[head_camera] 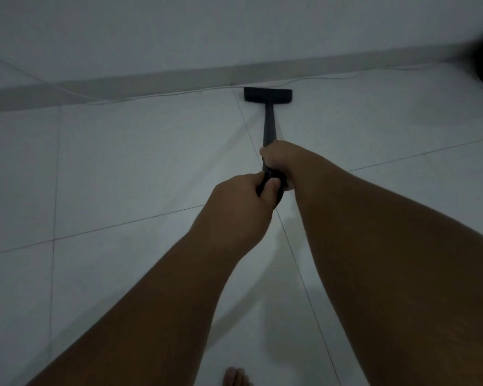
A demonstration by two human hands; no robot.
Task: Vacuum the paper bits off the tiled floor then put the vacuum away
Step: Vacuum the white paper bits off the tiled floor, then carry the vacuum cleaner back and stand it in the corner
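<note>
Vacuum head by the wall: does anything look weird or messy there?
A thin white cord lies loose on the floor along the wall, passing right behind the vacuum head. The head might snag it. No paper bits show anywhere here.

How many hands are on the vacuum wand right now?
2. The right hand grips the vacuum wand farther forward, nearer the floor head; the left hand grips it just behind.

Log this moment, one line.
left hand grips wand | right hand grips wand | nozzle on floor by skirting | cable behind nozzle
</note>
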